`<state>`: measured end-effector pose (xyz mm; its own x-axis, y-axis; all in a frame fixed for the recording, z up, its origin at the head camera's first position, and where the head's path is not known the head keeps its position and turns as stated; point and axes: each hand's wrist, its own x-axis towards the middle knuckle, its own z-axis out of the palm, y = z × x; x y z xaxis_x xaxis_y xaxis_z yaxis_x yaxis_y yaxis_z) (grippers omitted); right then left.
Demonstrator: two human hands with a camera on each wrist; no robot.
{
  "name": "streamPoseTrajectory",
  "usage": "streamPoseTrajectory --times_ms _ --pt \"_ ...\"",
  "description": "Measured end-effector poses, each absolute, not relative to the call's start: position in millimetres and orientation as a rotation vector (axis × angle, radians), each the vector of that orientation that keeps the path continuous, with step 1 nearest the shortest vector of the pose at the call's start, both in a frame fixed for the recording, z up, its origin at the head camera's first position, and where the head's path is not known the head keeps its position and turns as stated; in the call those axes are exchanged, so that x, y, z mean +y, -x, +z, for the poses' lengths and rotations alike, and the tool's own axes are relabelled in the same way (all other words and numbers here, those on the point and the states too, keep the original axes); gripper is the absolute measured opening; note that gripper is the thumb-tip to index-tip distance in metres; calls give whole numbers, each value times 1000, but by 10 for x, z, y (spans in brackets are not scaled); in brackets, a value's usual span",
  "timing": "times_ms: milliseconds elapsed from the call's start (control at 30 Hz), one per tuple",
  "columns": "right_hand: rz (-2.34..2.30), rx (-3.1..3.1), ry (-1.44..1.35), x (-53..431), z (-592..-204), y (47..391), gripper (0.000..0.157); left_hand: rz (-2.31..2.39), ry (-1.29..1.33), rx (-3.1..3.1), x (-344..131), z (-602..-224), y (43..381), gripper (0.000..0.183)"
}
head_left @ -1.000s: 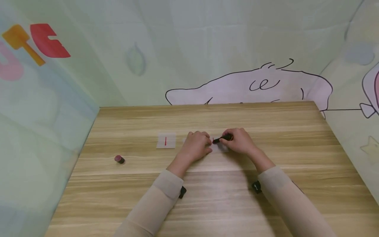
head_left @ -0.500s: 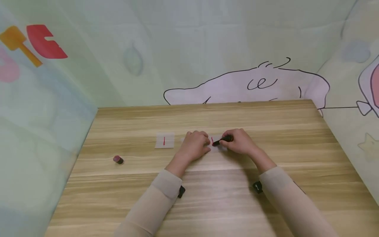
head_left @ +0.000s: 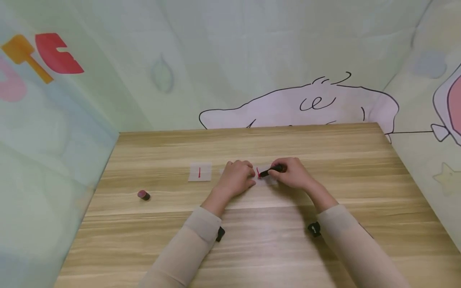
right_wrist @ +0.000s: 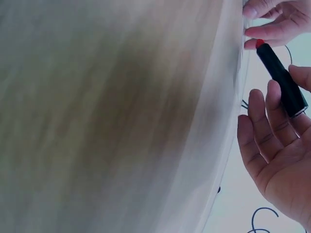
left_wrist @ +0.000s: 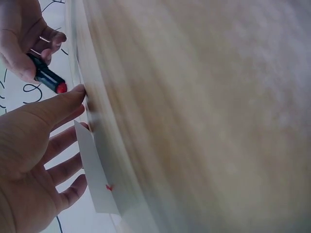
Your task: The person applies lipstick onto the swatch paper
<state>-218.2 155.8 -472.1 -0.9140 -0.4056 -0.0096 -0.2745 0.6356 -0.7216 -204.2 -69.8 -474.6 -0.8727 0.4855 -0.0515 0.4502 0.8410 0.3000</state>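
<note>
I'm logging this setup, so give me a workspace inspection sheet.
Surface: wood-grain table.
Job's things: black marker, red-tipped and uncapped; right paper and left paper, each with a red stroke; cap on the table; apparently a third paper, mostly hidden.
Clutter: nothing seen.
Grippers: left hand rests by the right paper's left side; right hand grips the marker.
Cables: none clearly seen.
Surroundings: cartoon-printed wall coverings behind and on both sides.
</note>
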Motion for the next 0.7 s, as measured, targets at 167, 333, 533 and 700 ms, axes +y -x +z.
streamPoseTrajectory --times_ms 167,333,533,700 --pt "-1230 2689 510 1570 -4695 2178 16 426 -735 2900 -719 -4746 2029 26" --pt "-1277 2709 482 1567 -4672 2185 18 481 -730 2912 -759 -4742 2009 27" --pt "-1318 2716 449 1563 -4636 2176 18 588 -699 2923 -813 -4700 1996 27" --pt "-1402 2720 454 1549 -4561 2155 17 679 -669 2939 -893 -4690 1991 26"
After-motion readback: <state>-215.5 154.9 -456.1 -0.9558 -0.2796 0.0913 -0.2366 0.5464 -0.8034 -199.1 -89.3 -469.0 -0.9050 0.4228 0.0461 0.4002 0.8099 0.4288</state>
